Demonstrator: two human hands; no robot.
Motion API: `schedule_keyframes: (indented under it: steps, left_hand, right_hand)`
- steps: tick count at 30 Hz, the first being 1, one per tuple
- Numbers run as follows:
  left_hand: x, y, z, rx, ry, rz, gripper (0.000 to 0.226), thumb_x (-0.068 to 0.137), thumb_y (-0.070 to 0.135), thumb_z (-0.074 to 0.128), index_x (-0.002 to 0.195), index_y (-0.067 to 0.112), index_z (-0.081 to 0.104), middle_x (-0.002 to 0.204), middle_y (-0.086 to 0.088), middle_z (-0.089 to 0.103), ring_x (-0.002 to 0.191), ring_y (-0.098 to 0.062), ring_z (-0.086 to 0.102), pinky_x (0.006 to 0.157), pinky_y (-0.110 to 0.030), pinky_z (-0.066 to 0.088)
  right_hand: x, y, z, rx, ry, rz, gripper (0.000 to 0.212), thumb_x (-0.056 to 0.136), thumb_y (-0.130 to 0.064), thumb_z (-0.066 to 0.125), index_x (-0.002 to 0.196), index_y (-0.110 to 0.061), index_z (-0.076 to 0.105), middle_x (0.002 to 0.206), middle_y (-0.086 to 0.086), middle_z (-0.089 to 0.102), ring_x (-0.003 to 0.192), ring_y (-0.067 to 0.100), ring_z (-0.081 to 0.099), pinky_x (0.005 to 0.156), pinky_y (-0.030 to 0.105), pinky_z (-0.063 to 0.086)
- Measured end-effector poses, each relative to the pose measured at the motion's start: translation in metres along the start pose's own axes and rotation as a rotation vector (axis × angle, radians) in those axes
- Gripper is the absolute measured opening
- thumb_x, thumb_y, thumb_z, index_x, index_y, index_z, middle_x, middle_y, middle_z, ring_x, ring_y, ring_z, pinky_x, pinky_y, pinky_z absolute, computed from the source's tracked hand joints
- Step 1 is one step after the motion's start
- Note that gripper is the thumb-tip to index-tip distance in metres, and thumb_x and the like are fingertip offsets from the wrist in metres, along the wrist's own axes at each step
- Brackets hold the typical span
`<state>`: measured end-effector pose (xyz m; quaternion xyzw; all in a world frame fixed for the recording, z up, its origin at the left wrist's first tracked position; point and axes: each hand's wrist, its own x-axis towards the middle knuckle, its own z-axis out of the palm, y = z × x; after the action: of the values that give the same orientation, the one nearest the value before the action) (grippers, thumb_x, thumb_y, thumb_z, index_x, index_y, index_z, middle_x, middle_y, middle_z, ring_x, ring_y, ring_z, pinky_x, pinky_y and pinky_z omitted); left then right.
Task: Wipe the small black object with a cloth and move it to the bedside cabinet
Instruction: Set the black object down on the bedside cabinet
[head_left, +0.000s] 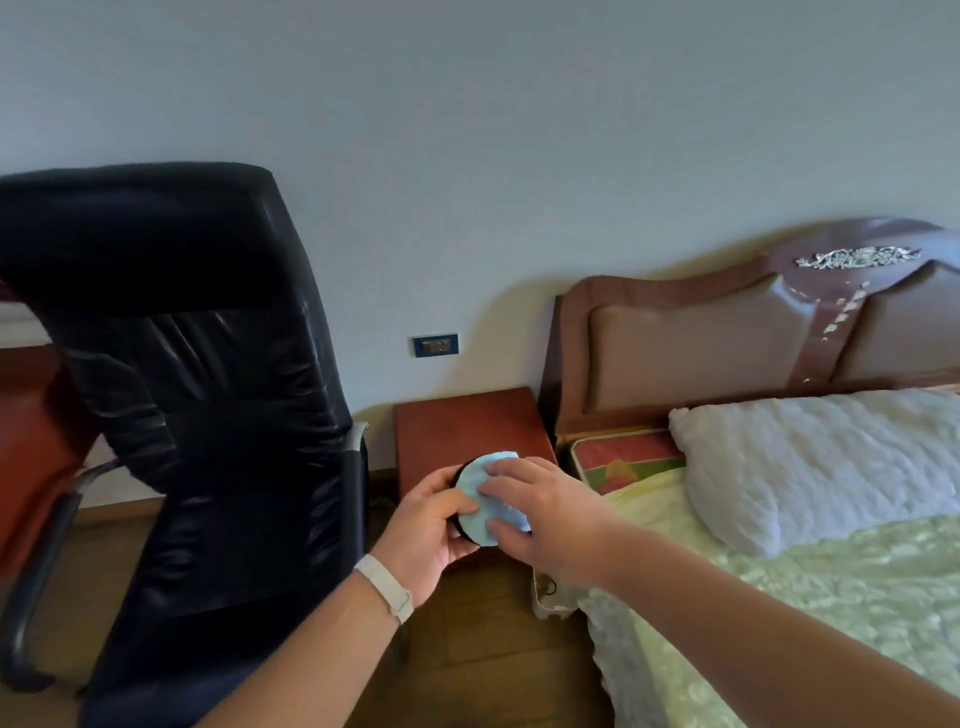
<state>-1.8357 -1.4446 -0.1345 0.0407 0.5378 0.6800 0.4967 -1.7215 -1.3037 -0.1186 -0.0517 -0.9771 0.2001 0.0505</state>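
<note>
My left hand (434, 525) grips a small round black object (459, 526), of which only a dark rim shows at its left edge. A light blue cloth (480, 486) covers the object's face. My right hand (545, 512) presses the cloth against it with spread fingers. Both hands hover in front of the red-brown bedside cabinet (467, 423), just over its near edge. A white band sits on my left wrist.
A black leather office chair (208, 395) stands at the left, close to the cabinet. A bed with a white pillow (810, 462), a pale green cover and a brown headboard (727, 343) fills the right. A wall socket (435, 345) is above the cabinet. Wooden floor lies below.
</note>
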Motion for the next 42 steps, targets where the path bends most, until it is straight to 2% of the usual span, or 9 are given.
schedule_keyframes:
  steps: [3,7,13,20,25,29,34,40,42]
  left_hand:
    - [0.025,0.025,-0.014,0.016,0.007,0.007,0.033,0.088,0.000,0.056,0.109,0.018,0.073,0.109,-0.017,0.071,0.094,-0.030,0.071,0.069,-0.039,0.059]
    - [0.063,0.048,-0.020,0.039,0.014,-0.006,0.033,0.089,0.001,0.057,0.112,0.018,0.072,0.113,-0.018,0.070,0.103,-0.036,0.068,0.075,-0.044,0.059]
    - [0.131,0.066,-0.019,0.055,0.060,-0.041,0.032,0.089,-0.002,0.054,0.111,0.015,0.071,0.109,-0.018,0.070,0.090,-0.029,0.072,0.067,-0.040,0.059]
    - [0.218,0.104,-0.015,0.054,0.173,-0.046,0.032,0.090,-0.004,0.053,0.113,0.013,0.068,0.105,-0.017,0.070,0.086,-0.028,0.072,0.063,-0.037,0.059]
    - [0.284,0.128,-0.014,0.174,0.242,-0.041,0.032,0.088,-0.005,0.055,0.111,0.014,0.067,0.100,-0.011,0.072,0.088,-0.025,0.072,0.065,-0.037,0.060]
    - [0.327,0.131,-0.027,0.146,0.279,-0.087,0.033,0.087,-0.005,0.056,0.109,0.016,0.068,0.105,-0.013,0.071,0.091,-0.026,0.072,0.068,-0.038,0.060]
    - [0.386,0.119,-0.045,0.117,0.282,-0.156,0.034,0.085,-0.006,0.056,0.106,0.017,0.069,0.100,-0.010,0.073,0.082,-0.020,0.073,0.062,-0.033,0.058]
    - [0.460,0.096,-0.067,0.145,0.232,-0.243,0.034,0.084,-0.004,0.057,0.109,0.016,0.067,0.105,-0.011,0.071,0.089,-0.022,0.070,0.063,-0.032,0.058]
    - [0.488,0.083,-0.075,0.154,0.227,-0.270,0.032,0.084,-0.003,0.058,0.107,0.018,0.067,0.102,-0.008,0.072,0.086,-0.021,0.071,0.063,-0.031,0.058]
  right_hand:
    - [0.031,0.005,0.002,0.027,-0.001,0.006,0.044,0.092,-0.042,0.050,0.134,-0.028,0.047,0.139,-0.005,0.045,0.125,0.021,0.042,0.103,0.038,0.040]
    - [0.066,0.031,-0.002,0.033,0.005,0.017,0.045,0.092,-0.041,0.052,0.135,-0.029,0.045,0.140,-0.006,0.044,0.126,0.021,0.041,0.103,0.038,0.041]
    - [0.118,0.084,0.005,0.079,-0.010,-0.008,0.043,0.091,-0.041,0.052,0.132,-0.027,0.049,0.136,-0.004,0.047,0.122,0.022,0.045,0.100,0.038,0.043]
    - [0.203,0.154,0.005,0.149,-0.006,-0.111,0.038,0.088,-0.034,0.058,0.123,-0.017,0.058,0.127,0.005,0.055,0.110,0.030,0.054,0.093,0.041,0.048]
    - [0.258,0.203,0.018,0.222,-0.004,-0.092,0.038,0.089,-0.030,0.060,0.123,-0.014,0.058,0.130,0.007,0.054,0.114,0.030,0.053,0.100,0.040,0.042]
    - [0.289,0.225,0.034,0.236,-0.032,-0.050,0.038,0.088,-0.032,0.059,0.123,-0.017,0.058,0.131,0.005,0.054,0.114,0.027,0.052,0.099,0.034,0.039]
    - [0.322,0.259,0.062,0.247,-0.061,-0.008,0.035,0.084,-0.019,0.067,0.116,-0.008,0.062,0.123,0.012,0.058,0.106,0.035,0.056,0.096,0.039,0.041]
    - [0.347,0.296,0.103,0.242,-0.106,0.122,0.033,0.085,-0.016,0.066,0.115,-0.005,0.062,0.120,0.013,0.059,0.106,0.036,0.055,0.095,0.039,0.041]
    - [0.355,0.315,0.121,0.212,-0.137,0.155,0.034,0.087,-0.017,0.063,0.119,-0.006,0.060,0.123,0.013,0.057,0.110,0.035,0.053,0.096,0.040,0.041]
